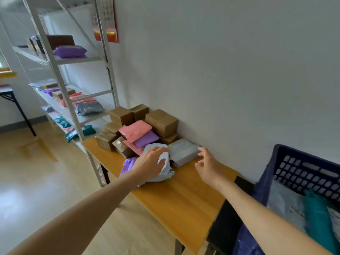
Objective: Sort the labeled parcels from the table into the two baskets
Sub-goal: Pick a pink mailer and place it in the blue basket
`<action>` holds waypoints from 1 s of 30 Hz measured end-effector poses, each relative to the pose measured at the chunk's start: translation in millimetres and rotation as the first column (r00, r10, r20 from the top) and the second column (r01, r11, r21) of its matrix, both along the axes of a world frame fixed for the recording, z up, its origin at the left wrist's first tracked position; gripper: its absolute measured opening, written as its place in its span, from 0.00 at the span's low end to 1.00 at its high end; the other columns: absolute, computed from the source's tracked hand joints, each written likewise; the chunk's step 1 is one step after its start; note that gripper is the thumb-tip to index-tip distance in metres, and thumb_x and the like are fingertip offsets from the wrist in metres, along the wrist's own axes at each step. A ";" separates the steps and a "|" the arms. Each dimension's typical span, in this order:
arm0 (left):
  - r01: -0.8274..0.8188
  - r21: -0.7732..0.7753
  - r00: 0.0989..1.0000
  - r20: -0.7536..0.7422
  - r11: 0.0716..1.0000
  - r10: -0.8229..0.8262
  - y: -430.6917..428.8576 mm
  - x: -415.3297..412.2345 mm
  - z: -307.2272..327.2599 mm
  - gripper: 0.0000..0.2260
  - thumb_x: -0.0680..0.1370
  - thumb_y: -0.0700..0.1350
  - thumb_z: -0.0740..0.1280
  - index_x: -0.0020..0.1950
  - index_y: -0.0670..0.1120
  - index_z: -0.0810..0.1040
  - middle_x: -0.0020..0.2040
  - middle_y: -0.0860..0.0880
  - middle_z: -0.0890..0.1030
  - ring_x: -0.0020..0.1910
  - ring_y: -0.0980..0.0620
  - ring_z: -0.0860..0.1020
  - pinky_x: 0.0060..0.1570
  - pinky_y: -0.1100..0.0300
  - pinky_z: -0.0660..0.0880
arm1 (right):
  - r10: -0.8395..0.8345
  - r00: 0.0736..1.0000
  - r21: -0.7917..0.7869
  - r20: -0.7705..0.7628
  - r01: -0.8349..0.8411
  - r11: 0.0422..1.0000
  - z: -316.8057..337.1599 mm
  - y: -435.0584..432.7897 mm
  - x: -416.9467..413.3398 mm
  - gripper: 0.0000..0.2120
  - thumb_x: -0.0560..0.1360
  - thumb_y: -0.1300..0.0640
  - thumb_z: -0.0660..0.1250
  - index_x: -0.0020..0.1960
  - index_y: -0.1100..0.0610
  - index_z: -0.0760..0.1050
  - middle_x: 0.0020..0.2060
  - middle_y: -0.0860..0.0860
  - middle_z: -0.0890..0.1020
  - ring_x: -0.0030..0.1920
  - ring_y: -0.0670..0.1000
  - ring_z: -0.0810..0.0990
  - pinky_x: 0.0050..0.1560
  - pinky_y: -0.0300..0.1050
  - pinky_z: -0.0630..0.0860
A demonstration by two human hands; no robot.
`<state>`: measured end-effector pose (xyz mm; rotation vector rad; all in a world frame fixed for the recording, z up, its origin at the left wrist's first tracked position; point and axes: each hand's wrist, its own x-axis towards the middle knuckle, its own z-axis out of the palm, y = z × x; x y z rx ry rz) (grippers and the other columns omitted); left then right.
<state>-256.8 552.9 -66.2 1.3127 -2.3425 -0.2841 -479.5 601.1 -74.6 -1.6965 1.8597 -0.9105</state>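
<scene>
A pile of parcels lies at the far end of the wooden table: brown boxes, a pink bag, a purple bag and a grey bag. My left hand grips a pale blue-white bag at the pile's near edge, fingers curled over its top. My right hand hovers open just right of the grey bag, fingertips close to its corner. A dark blue basket at the right holds a white bag and a teal bag.
A metal shelf rack with more parcels stands left of the table, against the wall. Another purple bag lies under my left wrist. A black object sits between table and basket. Wooden floor spreads to the left.
</scene>
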 end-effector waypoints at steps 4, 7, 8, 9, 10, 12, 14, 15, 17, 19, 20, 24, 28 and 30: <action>-0.032 0.012 0.999 -0.029 0.999 0.032 -36.6 54.5 -12.2 0.19 0.81 0.45 0.62 0.72 0.52 0.68 0.69 0.51 0.72 0.64 0.51 0.74 0.56 0.63 0.71 | -0.023 1.000 0.029 0.014 0.023 0.999 -13.3 -38.7 51.1 0.25 0.80 0.60 0.59 0.75 0.51 0.57 0.67 0.52 0.70 0.57 0.48 0.74 0.53 0.42 0.75; -0.034 0.039 0.999 0.006 0.999 0.033 -59.8 93.5 -24.6 0.20 0.80 0.43 0.62 0.72 0.53 0.68 0.70 0.51 0.72 0.62 0.51 0.75 0.53 0.62 0.73 | -0.044 0.998 0.037 0.037 0.042 0.998 -24.3 -64.7 85.8 0.25 0.80 0.60 0.60 0.75 0.51 0.58 0.65 0.51 0.70 0.50 0.44 0.74 0.46 0.39 0.75; -0.042 0.054 0.999 0.016 0.998 0.041 -67.2 105.8 -29.3 0.20 0.80 0.43 0.62 0.72 0.53 0.68 0.70 0.52 0.72 0.62 0.50 0.75 0.53 0.60 0.75 | -0.054 0.997 0.044 0.052 0.052 0.998 -28.1 -73.2 96.3 0.25 0.80 0.61 0.60 0.75 0.52 0.58 0.65 0.51 0.70 0.49 0.45 0.74 0.45 0.39 0.76; -0.055 0.068 0.998 0.019 0.996 0.054 -74.5 117.2 -33.7 0.20 0.80 0.42 0.62 0.72 0.53 0.69 0.69 0.52 0.72 0.62 0.50 0.75 0.53 0.58 0.76 | -0.062 0.996 0.054 0.063 0.059 0.997 -32.0 -81.3 105.9 0.25 0.80 0.62 0.59 0.75 0.52 0.58 0.65 0.51 0.70 0.49 0.45 0.75 0.45 0.40 0.76; -0.071 0.080 0.997 0.018 0.994 0.070 -81.5 127.6 -38.4 0.20 0.80 0.41 0.63 0.71 0.53 0.69 0.68 0.52 0.73 0.60 0.50 0.76 0.52 0.55 0.77 | -0.066 0.995 0.066 0.068 0.062 0.996 -36.0 -89.0 114.7 0.25 0.80 0.63 0.60 0.75 0.53 0.58 0.65 0.52 0.70 0.50 0.46 0.75 0.46 0.41 0.76; -0.107 0.100 0.994 0.009 0.989 0.107 -94.8 145.0 -48.0 0.20 0.79 0.40 0.63 0.70 0.53 0.71 0.66 0.52 0.75 0.59 0.50 0.76 0.51 0.55 0.77 | -0.062 0.996 0.088 0.071 0.056 0.995 -44.2 -104.5 130.1 0.25 0.80 0.63 0.60 0.74 0.55 0.59 0.67 0.54 0.70 0.52 0.48 0.75 0.49 0.41 0.75; -0.132 0.116 0.991 0.000 0.984 0.133 -109.8 158.8 -58.5 0.19 0.79 0.40 0.63 0.69 0.53 0.71 0.66 0.52 0.75 0.60 0.50 0.76 0.50 0.57 0.76 | -0.050 0.995 0.109 0.080 0.042 0.993 -52.1 -121.0 142.5 0.25 0.79 0.64 0.61 0.74 0.55 0.59 0.68 0.55 0.69 0.55 0.49 0.74 0.53 0.42 0.75; -0.139 0.127 0.990 -0.004 0.982 0.141 -117.9 164.4 -63.9 0.20 0.79 0.40 0.63 0.69 0.52 0.72 0.66 0.52 0.75 0.61 0.50 0.75 0.50 0.58 0.75 | -0.044 0.996 0.120 0.081 0.034 0.992 -56.2 -130.0 147.8 0.25 0.79 0.64 0.61 0.74 0.55 0.59 0.68 0.55 0.69 0.57 0.50 0.74 0.55 0.44 0.75; -0.151 0.148 0.988 -0.020 0.977 0.155 -133.8 172.3 -75.3 0.20 0.78 0.40 0.63 0.69 0.52 0.72 0.66 0.52 0.75 0.62 0.50 0.75 0.51 0.60 0.73 | -0.036 0.996 0.138 0.075 0.026 0.990 -64.9 -149.6 156.0 0.25 0.79 0.64 0.61 0.74 0.55 0.59 0.68 0.55 0.70 0.60 0.53 0.74 0.58 0.47 0.76; -0.157 0.174 0.985 -0.038 0.972 0.166 -148.7 176.4 -87.3 0.19 0.79 0.41 0.63 0.69 0.51 0.72 0.66 0.51 0.75 0.62 0.49 0.75 0.52 0.60 0.73 | -0.032 0.998 0.154 0.062 0.022 0.988 -75.0 -169.9 162.7 0.25 0.79 0.64 0.61 0.74 0.54 0.60 0.68 0.54 0.70 0.59 0.52 0.75 0.56 0.47 0.76; -0.157 0.186 0.985 -0.040 0.970 0.167 -156.9 177.5 -92.9 0.19 0.79 0.41 0.63 0.70 0.51 0.72 0.67 0.51 0.75 0.62 0.49 0.75 0.53 0.60 0.73 | -0.028 0.998 0.162 0.060 0.018 0.987 -80.6 -180.9 165.9 0.25 0.79 0.64 0.61 0.74 0.54 0.59 0.68 0.54 0.70 0.57 0.50 0.74 0.52 0.43 0.76; -0.161 0.217 0.985 -0.033 0.963 0.172 -200.3 180.6 -109.1 0.19 0.79 0.41 0.62 0.70 0.51 0.71 0.67 0.50 0.74 0.63 0.50 0.75 0.54 0.60 0.74 | -0.011 0.995 0.189 0.100 -0.008 0.982 -100.7 -231.4 179.4 0.25 0.79 0.64 0.61 0.74 0.55 0.60 0.69 0.54 0.70 0.54 0.48 0.74 0.47 0.37 0.72; -0.178 0.255 0.981 -0.035 0.950 0.193 -247.8 181.7 -119.3 0.18 0.80 0.41 0.62 0.70 0.50 0.71 0.68 0.50 0.74 0.64 0.50 0.74 0.57 0.58 0.75 | 0.003 0.986 0.209 0.167 -0.038 0.977 -118.8 -280.4 192.7 0.23 0.79 0.63 0.61 0.73 0.55 0.61 0.68 0.53 0.70 0.53 0.46 0.73 0.45 0.32 0.71; -0.179 0.273 0.981 -0.020 0.945 0.191 -270.5 181.1 -124.6 0.18 0.80 0.41 0.62 0.70 0.51 0.71 0.68 0.51 0.73 0.64 0.49 0.74 0.57 0.58 0.74 | 0.008 0.982 0.228 0.187 -0.051 0.972 -128.9 -301.2 197.3 0.23 0.79 0.63 0.60 0.72 0.54 0.62 0.65 0.53 0.72 0.52 0.46 0.74 0.41 0.29 0.69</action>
